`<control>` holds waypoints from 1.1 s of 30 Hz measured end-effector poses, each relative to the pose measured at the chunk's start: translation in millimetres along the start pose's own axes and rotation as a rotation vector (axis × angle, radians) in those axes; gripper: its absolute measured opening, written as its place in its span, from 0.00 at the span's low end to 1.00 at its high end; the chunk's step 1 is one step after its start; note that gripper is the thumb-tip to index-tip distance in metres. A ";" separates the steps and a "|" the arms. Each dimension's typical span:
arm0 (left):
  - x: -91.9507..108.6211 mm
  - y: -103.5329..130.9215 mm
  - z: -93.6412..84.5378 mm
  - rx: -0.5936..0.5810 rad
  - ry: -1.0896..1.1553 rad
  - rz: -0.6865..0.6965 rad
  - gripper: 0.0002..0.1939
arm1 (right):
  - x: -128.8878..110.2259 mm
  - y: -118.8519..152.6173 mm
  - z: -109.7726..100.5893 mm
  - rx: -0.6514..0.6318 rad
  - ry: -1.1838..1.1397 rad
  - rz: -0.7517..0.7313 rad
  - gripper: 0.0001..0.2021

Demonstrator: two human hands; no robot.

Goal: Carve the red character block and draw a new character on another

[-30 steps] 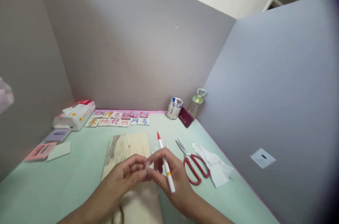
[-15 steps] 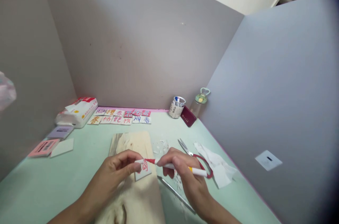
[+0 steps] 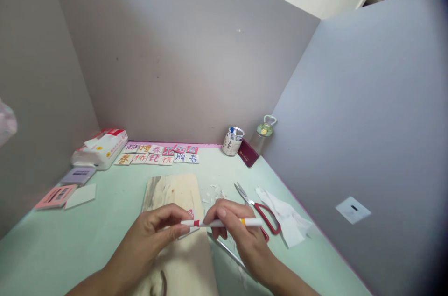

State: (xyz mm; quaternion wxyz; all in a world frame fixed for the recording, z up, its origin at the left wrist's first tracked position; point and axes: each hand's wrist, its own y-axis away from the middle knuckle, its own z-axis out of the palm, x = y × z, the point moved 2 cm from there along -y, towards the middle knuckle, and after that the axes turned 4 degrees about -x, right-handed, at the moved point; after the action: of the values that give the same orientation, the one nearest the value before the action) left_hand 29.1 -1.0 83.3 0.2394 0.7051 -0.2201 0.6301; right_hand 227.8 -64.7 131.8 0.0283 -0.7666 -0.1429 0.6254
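Note:
A white marker (image 3: 224,223) with a red band and a yellow band lies level between both hands. My right hand (image 3: 241,230) is closed around its barrel. My left hand (image 3: 157,230) pinches the white marker cap (image 3: 186,223), which lines up with the marker's red end; whether it is fully seated I cannot tell. Below the marker, a white square block (image 3: 189,234) with red writing on top rests on the wooden board (image 3: 171,188), mostly hidden by the fingers and marker. A metal-bladed knife (image 3: 229,251) lies right of the board, partly under my right hand.
Red-handled scissors (image 3: 268,216) and crumpled tissue (image 3: 289,221) lie at the right, near pale shavings (image 3: 214,193). Two rows of lettered blocks (image 3: 152,158) line the back, beside a tissue pack (image 3: 103,149). A can (image 3: 233,142), dark red box (image 3: 248,153) and bottle (image 3: 261,139) stand back right.
The marker's red tip, bare and angled earlier, now meets the cap in my left hand. My hands have come closer together, and the marker has levelled over the block.

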 end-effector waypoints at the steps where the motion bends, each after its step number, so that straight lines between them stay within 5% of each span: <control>1: 0.1 0.3 0.9 -0.004 0.008 -0.003 0.15 | 1.4 -0.7 0.9 -0.006 -0.018 0.007 0.24; 11: -1.0 -6.8 6.3 0.009 0.064 -0.021 0.15 | 44.1 -2.9 19.6 0.192 -0.340 0.043 0.25; 15: 3.7 -11.4 8.8 -0.022 0.055 -0.003 0.17 | 40.1 -7.2 3.2 0.056 -0.367 0.049 0.23; 18: 9.3 -15.4 2.1 -0.019 0.025 0.036 0.18 | 38.3 -16.8 -28.4 -0.193 -0.118 0.096 0.36; 19: 9.9 -16.8 -2.1 -0.004 0.012 0.043 0.18 | 41.5 -21.4 -45.5 -0.128 0.087 0.117 0.35; 26: -6.3 -19.5 -21.5 0.062 -0.038 0.014 0.18 | 103.3 -57.1 -181.6 0.600 0.545 0.151 0.12; 29: -10.0 -18.6 -18.0 0.044 -0.035 0.012 0.18 | 129.4 -70.5 -218.3 0.737 0.710 0.197 0.13; 33: -10.3 -20.0 -16.9 0.044 -0.036 0.003 0.19 | 153.9 -86.0 -241.0 0.816 0.878 0.228 0.15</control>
State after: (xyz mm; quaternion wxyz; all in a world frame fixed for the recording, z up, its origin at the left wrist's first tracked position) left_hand 27.0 25.3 73.4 0.2190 0.7210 -0.2117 0.6225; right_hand 472.2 89.5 56.7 0.3088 -0.8907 0.2161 0.2542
